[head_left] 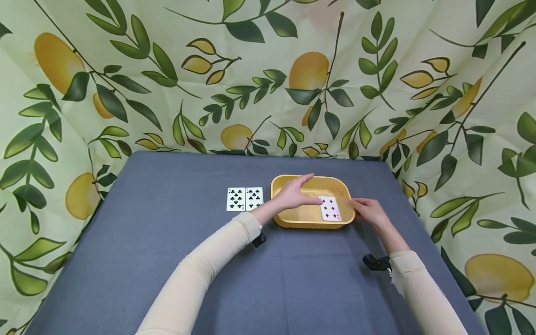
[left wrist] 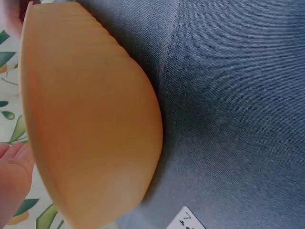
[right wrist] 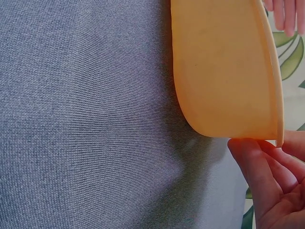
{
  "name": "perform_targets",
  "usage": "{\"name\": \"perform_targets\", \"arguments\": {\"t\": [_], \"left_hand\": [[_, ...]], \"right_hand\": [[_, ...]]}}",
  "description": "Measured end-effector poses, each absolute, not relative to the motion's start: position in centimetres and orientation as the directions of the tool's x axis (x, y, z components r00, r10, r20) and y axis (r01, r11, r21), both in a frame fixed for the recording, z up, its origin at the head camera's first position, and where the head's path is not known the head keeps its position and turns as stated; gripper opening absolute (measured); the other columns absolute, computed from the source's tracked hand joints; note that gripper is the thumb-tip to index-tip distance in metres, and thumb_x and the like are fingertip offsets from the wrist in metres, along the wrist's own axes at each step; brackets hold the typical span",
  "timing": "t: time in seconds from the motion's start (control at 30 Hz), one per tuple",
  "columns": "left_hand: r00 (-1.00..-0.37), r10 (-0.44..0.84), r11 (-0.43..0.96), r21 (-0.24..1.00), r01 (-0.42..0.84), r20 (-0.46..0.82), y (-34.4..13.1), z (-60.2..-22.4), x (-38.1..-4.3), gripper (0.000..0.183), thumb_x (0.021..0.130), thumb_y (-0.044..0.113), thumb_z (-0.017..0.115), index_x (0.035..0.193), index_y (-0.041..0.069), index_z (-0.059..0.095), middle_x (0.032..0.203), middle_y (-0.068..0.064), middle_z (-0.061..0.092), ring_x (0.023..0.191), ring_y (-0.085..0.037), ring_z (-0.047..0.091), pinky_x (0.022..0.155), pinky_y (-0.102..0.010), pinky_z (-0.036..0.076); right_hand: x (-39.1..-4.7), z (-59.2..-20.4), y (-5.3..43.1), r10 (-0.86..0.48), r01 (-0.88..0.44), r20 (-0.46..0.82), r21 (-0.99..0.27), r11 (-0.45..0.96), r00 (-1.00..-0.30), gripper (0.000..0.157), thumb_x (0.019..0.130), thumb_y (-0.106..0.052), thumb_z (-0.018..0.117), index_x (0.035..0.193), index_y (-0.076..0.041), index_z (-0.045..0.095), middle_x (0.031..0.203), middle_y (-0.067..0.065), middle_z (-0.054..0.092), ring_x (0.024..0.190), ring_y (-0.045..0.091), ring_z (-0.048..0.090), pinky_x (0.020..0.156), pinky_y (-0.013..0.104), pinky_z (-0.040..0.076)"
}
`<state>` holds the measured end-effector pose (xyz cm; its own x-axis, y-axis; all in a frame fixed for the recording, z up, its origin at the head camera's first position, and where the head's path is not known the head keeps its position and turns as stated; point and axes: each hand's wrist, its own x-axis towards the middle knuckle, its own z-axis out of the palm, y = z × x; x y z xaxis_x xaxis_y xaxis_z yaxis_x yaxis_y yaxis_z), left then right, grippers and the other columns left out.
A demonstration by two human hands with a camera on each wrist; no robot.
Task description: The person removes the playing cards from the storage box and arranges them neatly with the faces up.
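Observation:
A yellow plastic tray (head_left: pixel 293 218) with rounded corners stands on the table. Inside it, toward the right end, lies a playing card with red diamonds (head_left: pixel 331 211). My left hand (head_left: pixel 295 193) is over the tray, thumb and fingers spread apart; in the head view the thumb tip overlaps the card's upper left corner. In the right wrist view, the left hand's fingers (right wrist: pixel 289 14) look straight beyond the rim. At the tray's right end my right hand (head_left: pixel 370 211) pinches the rim, its thumb (right wrist: pixel 250 157) against the outer wall.
Two club cards lie side by side left of the tray: an eight of clubs (head_left: pixel 236 200) and a seven of clubs (head_left: pixel 254 197). A grey-blue cloth (head_left: pixel 167 260) covers the table. A leaf-and-fruit patterned curtain (head_left: pixel 259 107) hangs at the back and sides.

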<state>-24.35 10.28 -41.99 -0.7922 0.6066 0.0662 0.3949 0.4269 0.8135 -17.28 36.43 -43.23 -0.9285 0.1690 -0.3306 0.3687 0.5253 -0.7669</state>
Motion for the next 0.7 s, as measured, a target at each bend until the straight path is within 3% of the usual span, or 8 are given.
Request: {"name": "perform_targets", "arguments": {"t": [0.23,0.5,0.7], "left_hand": [[-0.774,0.632,0.479,0.774,0.413,0.022,12.4,-42.7,-24.2,0.09,0.077,0.037,0.082,0.15,0.01,0.037,0.15,-0.008,0.042,0.138,-0.025,0.037,0.113,-0.034,0.03],[-0.719,0.695,0.512,0.688,0.514,0.02,15.1,-43.8,-24.0,0.09,0.077,0.032,0.084,0.148,0.001,0.037,0.147,-0.012,0.045,0.136,-0.024,0.041,0.112,-0.026,0.031],[-0.684,0.73,0.555,0.602,0.575,-0.02,16.5,-44.9,-24.3,0.09,0.078,0.034,0.082,0.148,0.002,0.036,0.147,-0.011,0.045,0.135,-0.023,0.041,0.112,-0.026,0.03]], "right_hand": [[-17.4,-43.4,36.7,0.177,0.374,-0.332,-0.767,0.521,-0.927,0.054,0.102,-0.032,0.051,0.135,0.011,0.049,0.123,0.025,0.061,0.083,0.005,0.063,0.079,0.028,0.057],[-17.4,-43.4,36.8,0.178,0.369,-0.324,-0.769,0.523,-0.929,0.054,0.102,-0.032,0.051,0.135,0.011,0.05,0.124,0.026,0.06,0.084,0.007,0.063,0.078,0.026,0.057],[-17.2,-43.5,36.7,0.17,0.351,-0.308,-0.785,0.511,-0.936,0.052,0.102,-0.029,0.051,0.134,0.012,0.05,0.122,0.026,0.061,0.084,0.007,0.064,0.076,0.025,0.057]]}}
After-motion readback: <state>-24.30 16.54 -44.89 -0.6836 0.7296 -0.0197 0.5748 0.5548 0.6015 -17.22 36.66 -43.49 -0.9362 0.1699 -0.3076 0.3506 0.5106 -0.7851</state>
